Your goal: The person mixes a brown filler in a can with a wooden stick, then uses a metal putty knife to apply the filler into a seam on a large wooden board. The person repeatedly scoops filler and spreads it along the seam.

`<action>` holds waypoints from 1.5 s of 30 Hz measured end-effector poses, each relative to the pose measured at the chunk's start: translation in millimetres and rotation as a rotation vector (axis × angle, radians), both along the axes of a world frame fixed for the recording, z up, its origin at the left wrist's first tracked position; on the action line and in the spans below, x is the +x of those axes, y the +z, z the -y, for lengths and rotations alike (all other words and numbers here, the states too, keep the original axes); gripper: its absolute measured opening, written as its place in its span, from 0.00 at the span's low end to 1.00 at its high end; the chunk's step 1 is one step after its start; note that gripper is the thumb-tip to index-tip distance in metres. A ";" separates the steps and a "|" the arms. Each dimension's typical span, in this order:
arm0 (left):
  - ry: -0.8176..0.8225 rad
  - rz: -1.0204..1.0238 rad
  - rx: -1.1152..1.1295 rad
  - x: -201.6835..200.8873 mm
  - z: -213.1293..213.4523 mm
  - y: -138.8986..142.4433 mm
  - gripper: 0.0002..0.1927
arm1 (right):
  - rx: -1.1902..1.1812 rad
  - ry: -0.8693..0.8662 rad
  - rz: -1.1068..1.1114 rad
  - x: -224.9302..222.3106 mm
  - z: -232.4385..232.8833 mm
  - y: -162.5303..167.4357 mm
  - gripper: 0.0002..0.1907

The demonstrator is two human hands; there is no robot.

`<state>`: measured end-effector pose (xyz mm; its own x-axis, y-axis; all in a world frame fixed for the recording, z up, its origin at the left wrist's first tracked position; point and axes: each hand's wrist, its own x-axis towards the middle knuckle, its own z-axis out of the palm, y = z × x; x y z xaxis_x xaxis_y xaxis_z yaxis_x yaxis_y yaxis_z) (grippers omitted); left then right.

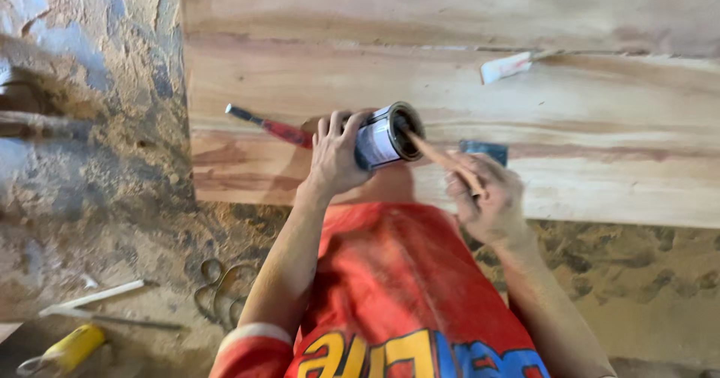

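Note:
My left hand (335,155) grips a small round tin can (387,136) with a white label, tipped on its side so its dark open mouth faces right. My right hand (489,196) holds a thin wooden stick (442,157) whose far end goes into the can's mouth. Both hands hover over the near edge of a wide pale wooden slab (450,93). A red-handled tool (271,127) lies on the slab just left of my left hand. My red shirt fills the bottom middle.
A small dark blue piece (484,150) lies on the slab behind my right hand, and a white scrap (507,67) lies farther back. The sawdust-covered floor holds a yellow-handled tool (71,349), a thin white strip (94,297) and a loop of wire (223,294) at lower left.

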<state>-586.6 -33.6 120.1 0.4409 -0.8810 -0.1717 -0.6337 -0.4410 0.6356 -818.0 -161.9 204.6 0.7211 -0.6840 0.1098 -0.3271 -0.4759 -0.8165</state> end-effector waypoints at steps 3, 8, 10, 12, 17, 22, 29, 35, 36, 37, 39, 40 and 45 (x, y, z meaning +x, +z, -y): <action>-0.070 0.045 0.029 10.5 -8.3 2.3 0.44 | -0.036 -0.043 -0.029 -0.5 -10.5 10.9 0.12; -0.050 0.093 -0.022 21.3 -15.4 -2.6 0.42 | -0.108 0.041 0.025 2.5 -18.1 12.7 0.11; -0.030 0.113 0.015 22.9 -20.1 -7.4 0.42 | -0.063 0.066 0.030 5.8 -22.9 9.0 0.12; -0.020 0.124 0.107 22.6 -27.2 -14.0 0.43 | -0.107 0.128 0.041 9.0 -26.3 5.8 0.12; 0.123 0.111 0.003 13.2 -56.4 -33.6 0.47 | -0.103 0.240 0.090 20.4 -27.7 3.1 0.15; 0.143 -0.001 -0.210 1.9 -74.1 -47.1 0.51 | -0.047 0.259 0.081 32.6 -26.6 3.9 0.16; 0.241 -0.043 -0.229 -26.4 -75.3 -34.1 0.61 | -0.101 0.314 0.077 38.7 -29.1 -0.7 0.14; 0.320 0.075 -0.238 -31.6 -59.6 -28.2 0.64 | -0.096 0.350 0.080 43.0 -33.3 -4.8 0.13; 0.317 0.104 -0.248 -28.3 -57.9 -28.6 0.63 | -0.083 0.358 0.067 43.3 -33.9 -5.3 0.14; 0.310 0.111 -0.257 -22.8 -56.1 -29.0 0.60 | -0.075 0.367 0.056 43.1 -34.8 -5.6 0.15; 0.303 0.124 -0.273 -6.9 -51.4 -29.6 0.54 | -0.037 0.328 0.035 42.6 -36.7 -5.5 0.15; 0.257 0.131 -0.254 2.6 -49.5 -28.6 0.55 | -0.014 0.311 0.022 42.0 -37.5 -5.1 0.14; 0.098 0.107 -0.184 43.5 -28.0 -20.9 0.53 | -0.032 0.298 0.056 40.8 -33.4 -2.6 0.19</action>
<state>-543.1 -5.6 99.2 0.5328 -0.8453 0.0397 -0.6615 -0.3868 0.6425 -777.2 -128.6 202.0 0.8818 -0.4386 0.1731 -0.1243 -0.5703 -0.8120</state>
